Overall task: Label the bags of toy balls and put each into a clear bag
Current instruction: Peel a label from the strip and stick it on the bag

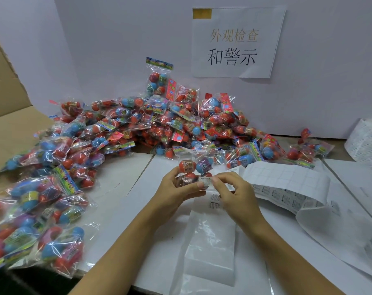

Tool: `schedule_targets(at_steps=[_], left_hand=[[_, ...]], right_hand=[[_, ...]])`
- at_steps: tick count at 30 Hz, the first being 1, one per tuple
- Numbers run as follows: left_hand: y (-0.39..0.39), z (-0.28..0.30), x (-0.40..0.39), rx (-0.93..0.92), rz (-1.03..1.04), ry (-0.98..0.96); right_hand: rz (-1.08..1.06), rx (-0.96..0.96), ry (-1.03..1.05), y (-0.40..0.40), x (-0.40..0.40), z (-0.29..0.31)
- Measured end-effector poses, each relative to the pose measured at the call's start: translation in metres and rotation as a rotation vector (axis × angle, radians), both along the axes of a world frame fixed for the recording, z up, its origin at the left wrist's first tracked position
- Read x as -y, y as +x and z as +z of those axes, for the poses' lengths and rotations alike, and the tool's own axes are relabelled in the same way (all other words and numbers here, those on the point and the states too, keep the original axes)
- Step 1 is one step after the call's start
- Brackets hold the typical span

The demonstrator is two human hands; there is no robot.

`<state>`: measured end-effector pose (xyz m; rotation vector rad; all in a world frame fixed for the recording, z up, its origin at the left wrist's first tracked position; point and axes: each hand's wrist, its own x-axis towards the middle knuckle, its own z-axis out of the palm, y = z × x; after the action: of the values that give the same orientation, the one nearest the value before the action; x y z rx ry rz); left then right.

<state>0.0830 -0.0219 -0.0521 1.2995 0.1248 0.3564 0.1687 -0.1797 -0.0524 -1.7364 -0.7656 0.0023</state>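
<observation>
Labelling step. Left hand (176, 189) grips small cellophane bag of orange and blue toy balls (193, 168) above the table; right hand (229, 188) pinches white warning sticker (205, 181) onto it. Next, probably: press flat, slide into clear bag from stack (210, 241) below.
</observation>
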Motion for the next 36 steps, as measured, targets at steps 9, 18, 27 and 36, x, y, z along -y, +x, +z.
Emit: schedule_targets(at_steps=[9, 18, 27, 36], left_hand=[[-0.001, 0.001, 0.000, 0.008, 0.001, -0.002], [-0.001, -0.001, 0.000, -0.004, -0.006, 0.022], [0.000, -0.002, 0.000, -0.026, 0.024, 0.027], [-0.004, 0.002, 0.002, -0.042, -0.028, 0.076]], right_hand=[[0.021, 0.004, -0.025, -0.002, 0.000, 0.001], [-0.004, -0.027, -0.007, 0.000, -0.001, -0.002], [0.013, -0.006, -0.034, 0.002, -0.001, -0.003], [0.099, -0.184, 0.069, 0.003, 0.004, 0.008]])
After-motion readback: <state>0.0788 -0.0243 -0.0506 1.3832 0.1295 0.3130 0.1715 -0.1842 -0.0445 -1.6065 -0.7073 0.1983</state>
